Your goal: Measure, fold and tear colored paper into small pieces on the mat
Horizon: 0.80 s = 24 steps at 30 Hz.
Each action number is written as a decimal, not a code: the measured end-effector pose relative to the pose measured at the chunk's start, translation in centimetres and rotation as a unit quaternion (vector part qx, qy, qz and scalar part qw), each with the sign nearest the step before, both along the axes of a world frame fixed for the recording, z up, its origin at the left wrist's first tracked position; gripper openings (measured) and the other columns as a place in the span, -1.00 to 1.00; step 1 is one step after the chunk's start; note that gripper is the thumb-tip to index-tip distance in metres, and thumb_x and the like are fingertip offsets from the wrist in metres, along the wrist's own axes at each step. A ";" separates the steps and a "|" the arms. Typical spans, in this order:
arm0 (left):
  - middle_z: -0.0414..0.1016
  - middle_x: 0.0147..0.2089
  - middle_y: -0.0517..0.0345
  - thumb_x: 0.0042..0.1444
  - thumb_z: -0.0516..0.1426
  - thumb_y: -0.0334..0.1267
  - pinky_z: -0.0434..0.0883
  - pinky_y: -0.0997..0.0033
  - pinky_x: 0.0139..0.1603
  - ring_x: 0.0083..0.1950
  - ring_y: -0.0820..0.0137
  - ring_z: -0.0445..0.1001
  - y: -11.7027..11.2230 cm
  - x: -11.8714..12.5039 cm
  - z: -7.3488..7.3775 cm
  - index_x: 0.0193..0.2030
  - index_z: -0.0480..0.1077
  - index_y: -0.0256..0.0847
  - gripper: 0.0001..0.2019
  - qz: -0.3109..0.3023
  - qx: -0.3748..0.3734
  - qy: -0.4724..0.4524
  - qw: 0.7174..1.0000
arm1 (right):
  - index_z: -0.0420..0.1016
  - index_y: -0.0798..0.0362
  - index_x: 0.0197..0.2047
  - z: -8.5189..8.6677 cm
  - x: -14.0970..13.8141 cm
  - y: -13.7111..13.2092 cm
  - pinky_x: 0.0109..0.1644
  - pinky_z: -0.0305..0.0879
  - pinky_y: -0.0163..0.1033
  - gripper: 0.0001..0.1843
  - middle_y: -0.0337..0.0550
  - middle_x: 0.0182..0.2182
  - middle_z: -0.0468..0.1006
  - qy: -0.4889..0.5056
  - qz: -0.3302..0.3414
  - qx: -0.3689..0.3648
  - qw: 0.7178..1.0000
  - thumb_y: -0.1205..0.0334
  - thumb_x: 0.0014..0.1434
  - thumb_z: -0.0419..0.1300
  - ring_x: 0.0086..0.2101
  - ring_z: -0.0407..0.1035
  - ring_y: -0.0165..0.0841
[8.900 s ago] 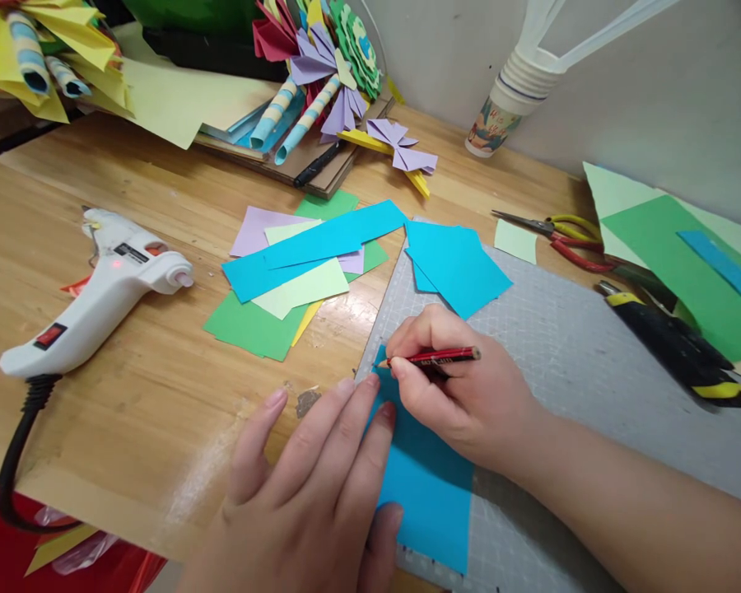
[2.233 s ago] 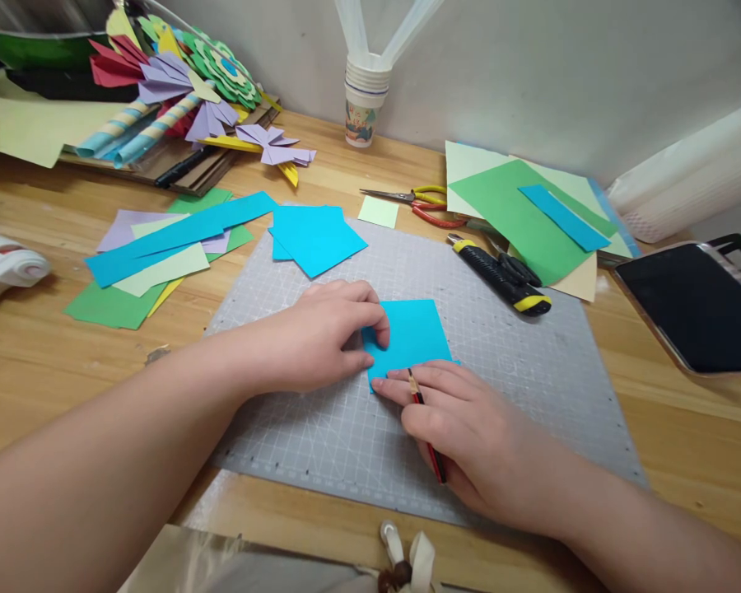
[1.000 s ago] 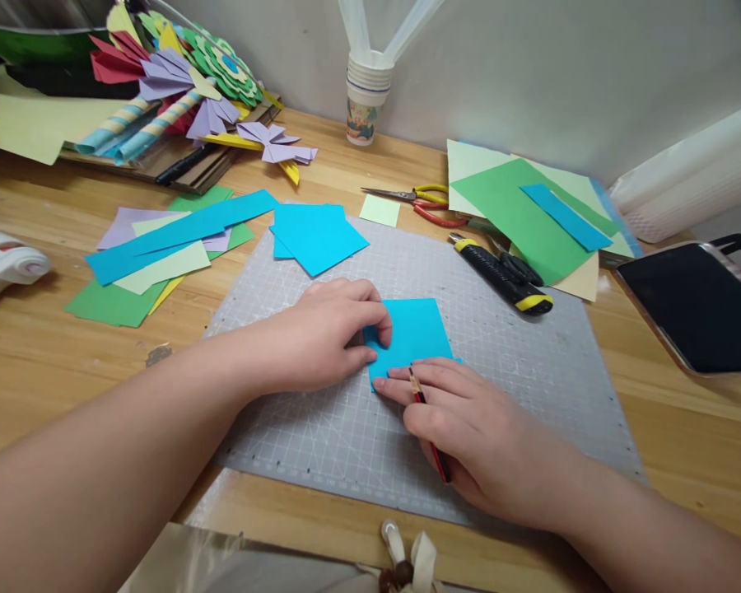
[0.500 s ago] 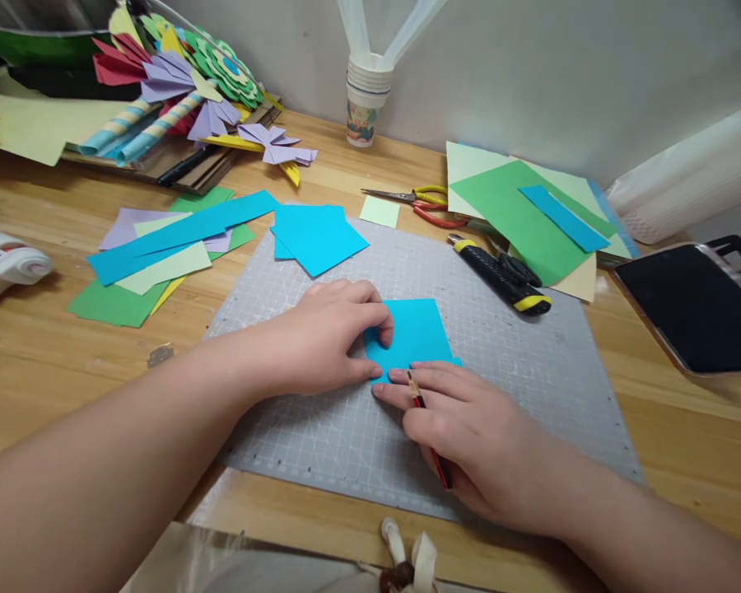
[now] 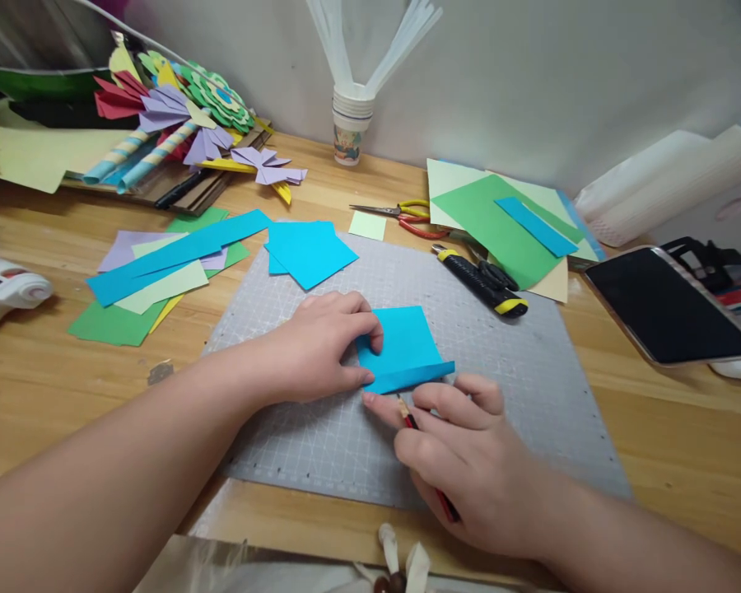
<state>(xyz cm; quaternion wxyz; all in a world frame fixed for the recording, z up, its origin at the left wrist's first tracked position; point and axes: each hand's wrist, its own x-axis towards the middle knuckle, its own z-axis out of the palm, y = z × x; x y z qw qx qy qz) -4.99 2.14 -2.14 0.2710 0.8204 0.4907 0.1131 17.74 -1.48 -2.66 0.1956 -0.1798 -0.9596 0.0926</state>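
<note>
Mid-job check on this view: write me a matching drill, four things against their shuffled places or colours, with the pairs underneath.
Things
1 pencil
2 folded sheet
3 cups
4 mat

Places or colours
A grey, printed with a grid
B held in the right hand
C stacked near the wall, with white sticks standing in them
D blue, touched by the left hand

Pairs
1-B, 2-D, 3-C, 4-A

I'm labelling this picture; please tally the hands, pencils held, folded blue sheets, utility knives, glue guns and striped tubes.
Hands (left hand, right hand): 2
Held pencil: 1
Folded blue sheet: 1
Utility knife: 1
Glue gun: 1
Striped tubes: 2
Total: 8
</note>
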 end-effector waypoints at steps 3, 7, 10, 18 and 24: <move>0.34 -0.09 0.12 0.00 0.22 -0.19 0.19 0.16 0.03 0.00 0.23 0.29 0.1 -0.1 0.0 -0.17 0.41 -0.10 -0.77 0.000 0.000 0.000 1.000 | 0.39 0.11 -0.13 -0.3 -0.7 -1.1 -0.08 0.00 -0.08 -0.71 -0.11 -0.20 0.58 -0.018 -0.037 -0.020 0.999 0.51 0.10 0.01 -0.22 0.31 -0.27; 0.34 -0.10 0.15 0.01 0.21 -0.18 0.19 0.17 0.03 0.00 0.24 0.30 0.1 -0.3 -0.2 -0.17 0.40 -0.08 -0.78 -0.005 0.008 -0.005 1.000 | 0.39 0.16 -0.07 -0.5 -1.5 -2.9 -0.21 -0.03 -0.11 -0.62 -0.02 -0.28 0.56 -0.009 -0.114 -0.036 0.993 0.55 0.06 -0.03 -0.30 0.27 -0.22; 0.34 -0.11 0.18 0.01 0.21 -0.18 0.19 0.18 0.03 -0.01 0.26 0.30 0.1 -0.4 -0.4 -0.16 0.40 -0.06 -0.78 -0.003 0.016 -0.005 1.000 | 0.38 0.15 -0.07 -0.7 -1.9 -3.8 -0.22 -0.06 -0.12 -0.59 -0.02 -0.23 0.56 -0.009 -0.154 -0.062 0.986 0.57 0.01 -0.01 -0.30 0.26 -0.22; 0.33 -0.10 0.16 0.04 0.18 -0.15 0.20 0.17 0.00 -0.02 0.24 0.30 0.3 -0.3 -0.4 -0.15 0.39 -0.05 -0.78 -0.010 0.026 0.010 1.000 | 0.37 0.14 0.00 -0.7 -1.6 -4.2 -0.23 -0.10 -0.13 -0.47 -0.11 -0.20 0.56 0.012 -0.218 -0.116 0.969 0.59 -0.07 0.00 -0.26 0.27 -0.23; 0.33 -0.11 0.16 0.05 0.18 -0.13 0.21 0.16 0.00 -0.03 0.24 0.30 0.4 -0.4 -0.6 -0.14 0.38 -0.04 -0.78 -0.019 0.031 0.020 0.999 | 0.36 0.12 0.07 -0.6 -0.4 -4.2 -0.23 -0.12 -0.15 -0.42 -0.10 -0.21 0.54 -0.009 -0.279 -0.118 0.953 0.58 -0.06 0.00 -0.25 0.28 -0.24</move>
